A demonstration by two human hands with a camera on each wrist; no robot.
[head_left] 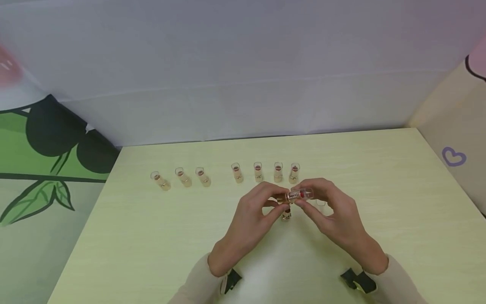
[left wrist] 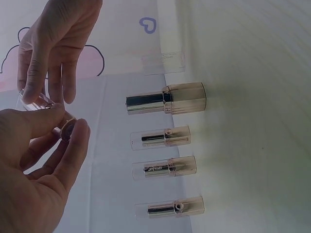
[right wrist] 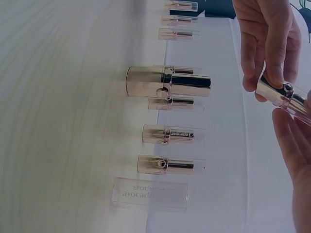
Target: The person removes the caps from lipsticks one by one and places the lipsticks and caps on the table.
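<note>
The left hand (head_left: 248, 217) is pinching the gold base of a slim gold lipstick tube with a clear plastic end (head_left: 294, 195) between thumb and fingers; the right hand (head_left: 338, 211) is pinching the same tube nearer its clear end, so the tube is lying almost level in the air between the two hands, a small red tip showing through the plastic.

Just below them, an uncapped gold lipstick with a shiny metal sleeve (left wrist: 184, 98) is standing upright on the pale yellow-green wood-grain table (head_left: 152, 249); to its right, partly behind the right hand in the head view, a transparent plastic cap printed "avocado" (right wrist: 150, 193) is standing by itself.

Farther back, four upright gold lipsticks with clear caps (head_left: 258, 172) are forming a row; three more matching capped lipsticks (head_left: 183, 177) are standing to the left, a wider gap separating the two groups; a plain whitish backdrop (head_left: 243, 109) is rising behind the table, and a purple heart outline (head_left: 453, 156) is showing on the right-hand wall.
</note>
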